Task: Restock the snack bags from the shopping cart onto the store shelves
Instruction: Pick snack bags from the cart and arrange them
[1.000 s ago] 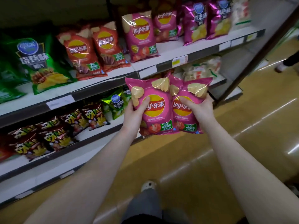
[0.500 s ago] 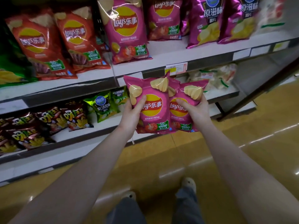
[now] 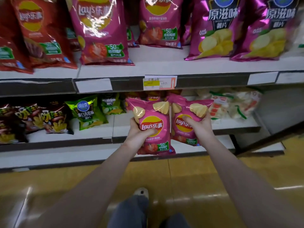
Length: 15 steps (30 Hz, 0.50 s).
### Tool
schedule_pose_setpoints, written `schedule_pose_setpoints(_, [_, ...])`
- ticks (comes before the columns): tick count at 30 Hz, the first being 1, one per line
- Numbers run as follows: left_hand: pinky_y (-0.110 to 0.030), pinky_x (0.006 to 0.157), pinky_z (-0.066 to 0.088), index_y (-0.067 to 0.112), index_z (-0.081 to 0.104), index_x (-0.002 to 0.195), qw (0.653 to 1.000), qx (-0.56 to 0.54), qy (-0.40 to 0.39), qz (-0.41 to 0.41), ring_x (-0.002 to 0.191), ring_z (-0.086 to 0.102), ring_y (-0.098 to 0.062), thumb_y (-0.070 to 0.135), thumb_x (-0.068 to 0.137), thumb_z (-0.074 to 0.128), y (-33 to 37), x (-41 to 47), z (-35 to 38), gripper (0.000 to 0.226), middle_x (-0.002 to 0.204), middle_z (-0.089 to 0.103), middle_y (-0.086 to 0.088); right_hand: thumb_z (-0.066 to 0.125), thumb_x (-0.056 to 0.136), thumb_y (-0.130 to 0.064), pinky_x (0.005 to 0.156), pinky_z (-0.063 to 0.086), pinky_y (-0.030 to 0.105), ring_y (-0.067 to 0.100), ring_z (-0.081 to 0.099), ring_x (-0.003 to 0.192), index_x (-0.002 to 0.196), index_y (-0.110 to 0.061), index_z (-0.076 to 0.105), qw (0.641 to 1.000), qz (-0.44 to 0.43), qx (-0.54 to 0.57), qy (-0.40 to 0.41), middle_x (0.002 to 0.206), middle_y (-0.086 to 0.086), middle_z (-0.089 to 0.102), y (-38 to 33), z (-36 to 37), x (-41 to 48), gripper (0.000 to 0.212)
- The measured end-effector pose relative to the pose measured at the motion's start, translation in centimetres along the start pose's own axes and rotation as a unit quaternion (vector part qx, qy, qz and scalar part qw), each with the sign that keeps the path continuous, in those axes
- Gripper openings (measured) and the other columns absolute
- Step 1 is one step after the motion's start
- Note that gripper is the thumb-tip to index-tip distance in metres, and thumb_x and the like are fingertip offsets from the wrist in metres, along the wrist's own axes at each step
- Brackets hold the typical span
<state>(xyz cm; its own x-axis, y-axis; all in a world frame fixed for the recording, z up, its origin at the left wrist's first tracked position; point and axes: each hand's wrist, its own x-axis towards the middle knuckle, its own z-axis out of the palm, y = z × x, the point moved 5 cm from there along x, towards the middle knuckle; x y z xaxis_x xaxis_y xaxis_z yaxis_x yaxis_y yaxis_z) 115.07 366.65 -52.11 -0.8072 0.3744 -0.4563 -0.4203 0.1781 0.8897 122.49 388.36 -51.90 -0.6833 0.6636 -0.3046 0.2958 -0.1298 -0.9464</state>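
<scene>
1. Shop aisle, yellow floor [image 3: 197, 178].
2. Left hand [image 3: 138, 137]: clamped on a pink crisp bag [image 3: 153, 127], upright, below the top shelf's edge.
3. Right hand [image 3: 199, 129]: gripping a second pink bag [image 3: 184, 127], touching the first.
4. Middle shelf [image 3: 98, 130]: green and dark packets.
5. Top shelf [image 3: 164, 63]: matching pink bags [image 3: 102, 30]. Step judged: carrying to shelf. Next: raise both bags and stand them there.

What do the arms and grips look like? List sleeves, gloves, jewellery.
The left grip and right grip are bare hands: no gloves or rings show. The left forearm and right forearm are uncovered as far as the frame reaches, with no sleeve, watch or band in view.
</scene>
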Motion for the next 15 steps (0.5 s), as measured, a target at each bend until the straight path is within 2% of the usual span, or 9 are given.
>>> schedule_pose_setpoints(3, [-0.042,0.087,0.055,0.018,0.037,0.124,1.000,0.001,0.016,0.023,0.098,0.064,-0.018,0.016,0.074,0.081,-1.4,5.0,0.2,0.067,0.111,0.062,-0.001,0.078,0.075,-0.013,0.091,0.051,0.043,0.020,0.060,0.101,0.129,-0.024,0.037,1.000,-0.006,0.008,0.012,0.110,-0.001,0.058,2.5,0.6,4.5,0.069])
schedule_pose_setpoints(6, [-0.037,0.083,0.054,0.019,0.039,0.120,0.996,0.005,0.057,0.066,0.096,0.064,-0.017,0.018,0.073,0.081,-3.2,11.0,-0.1,0.063,0.107,0.062,0.002,0.080,0.071,-0.018,0.095,0.049,0.047,0.023,0.060,0.105,0.129,-0.024,0.038,1.000,-0.015,0.014,0.020,0.116,0.001,0.059,5.3,1.7,9.7,0.072])
schedule_pose_setpoints(8, [-0.044,0.089,0.054,0.020,0.044,0.120,0.992,0.021,0.090,0.086,0.101,0.065,-0.022,0.024,0.071,0.083,-4.5,14.7,-0.3,0.063,0.114,0.064,-0.003,0.082,0.067,-0.023,0.096,0.048,0.047,0.025,0.061,0.108,0.129,-0.023,0.042,0.999,-0.025,0.009,0.019,0.118,0.002,0.061,6.9,2.4,12.8,0.074])
schedule_pose_setpoints(11, [-0.050,0.092,0.053,0.024,0.047,0.126,0.982,0.063,0.128,0.121,0.106,0.063,-0.024,0.037,0.066,0.085,-6.8,19.8,-0.2,0.072,0.118,0.064,-0.002,0.076,0.077,-0.013,0.091,0.047,0.039,0.022,0.058,0.105,0.136,-0.019,0.039,0.998,-0.053,0.017,0.028,0.117,0.001,0.058,9.1,3.1,17.0,0.070])
schedule_pose_setpoints(15, [-0.049,0.097,0.050,0.020,0.046,0.132,0.978,0.081,0.129,0.142,0.114,0.058,-0.024,0.030,0.072,0.082,-8.6,24.3,0.9,0.070,0.124,0.061,-0.005,0.076,0.078,-0.012,0.088,0.049,0.040,0.020,0.057,0.100,0.136,-0.020,0.040,0.998,-0.062,0.029,0.012,0.114,-0.001,0.057,12.0,3.7,20.4,0.069])
